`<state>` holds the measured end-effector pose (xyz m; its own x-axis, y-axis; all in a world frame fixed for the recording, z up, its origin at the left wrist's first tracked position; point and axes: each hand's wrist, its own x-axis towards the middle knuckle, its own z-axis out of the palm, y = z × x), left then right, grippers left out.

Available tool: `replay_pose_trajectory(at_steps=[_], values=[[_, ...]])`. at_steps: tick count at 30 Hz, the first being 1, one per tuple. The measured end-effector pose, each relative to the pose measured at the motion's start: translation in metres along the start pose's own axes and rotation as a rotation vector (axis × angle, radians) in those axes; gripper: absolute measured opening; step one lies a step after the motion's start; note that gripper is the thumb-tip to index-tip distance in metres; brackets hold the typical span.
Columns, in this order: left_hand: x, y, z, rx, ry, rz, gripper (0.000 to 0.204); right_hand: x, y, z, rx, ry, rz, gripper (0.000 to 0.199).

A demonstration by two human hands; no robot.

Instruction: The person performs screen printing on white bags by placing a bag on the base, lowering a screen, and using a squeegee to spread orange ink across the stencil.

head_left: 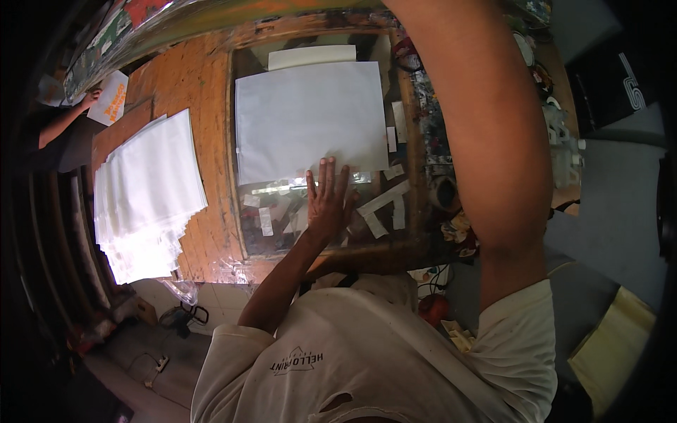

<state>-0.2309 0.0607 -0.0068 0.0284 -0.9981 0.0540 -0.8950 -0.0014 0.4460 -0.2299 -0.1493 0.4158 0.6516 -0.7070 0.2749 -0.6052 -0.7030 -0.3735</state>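
A white sheet (310, 116), perhaps a flat bag, lies on a glass panel (296, 236) set into a wooden table. My left hand (327, 201) rests at its near edge, fingers stretched out and slightly spread, the fingertips on the sheet. Nothing is held in it. A narrower pale strip (312, 56) shows beyond the sheet's far edge. My right arm reaches up and forward past the top of the picture, and the hand at its end is out of sight. Pieces of whitish tape (384, 204) are stuck on the glass around the near right.
A fanned stack of white sheets (151, 176) lies on the table's left side. A paint-smeared frame edge (204, 25) crosses the far side. At far left, another person's hand (92, 97) holds a white piece with orange print (111, 99). Clutter (458, 233) lines the right edge.
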Motion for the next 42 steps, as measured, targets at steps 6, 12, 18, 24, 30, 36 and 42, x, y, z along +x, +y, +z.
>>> replay_pose_trajectory(at_steps=[6,12,18,24,30,36,42], values=[[0.012,0.012,0.002,-0.013,-0.014,0.024,0.073,-0.008,0.016,-0.009,0.074,-0.082,-0.139,0.058],[0.016,0.017,0.002,0.034,-0.042,0.035,0.072,-0.002,0.002,-0.011,0.054,-0.155,0.012,0.056],[0.016,0.016,0.004,0.061,-0.058,0.062,0.070,-0.007,-0.002,0.000,0.023,0.005,0.034,0.056],[0.015,0.016,0.006,0.082,-0.070,0.076,0.069,-0.002,0.001,0.008,0.004,0.025,-0.016,0.055],[0.015,0.016,0.006,0.085,-0.076,0.072,0.068,0.004,0.003,0.021,-0.029,0.068,-0.034,0.055],[0.014,0.017,0.008,0.105,-0.050,0.058,0.067,0.009,-0.008,0.019,-0.089,0.025,0.018,0.055],[0.011,0.013,0.013,0.092,-0.032,0.076,0.066,0.008,-0.006,0.005,0.012,-0.036,-0.005,0.051]])
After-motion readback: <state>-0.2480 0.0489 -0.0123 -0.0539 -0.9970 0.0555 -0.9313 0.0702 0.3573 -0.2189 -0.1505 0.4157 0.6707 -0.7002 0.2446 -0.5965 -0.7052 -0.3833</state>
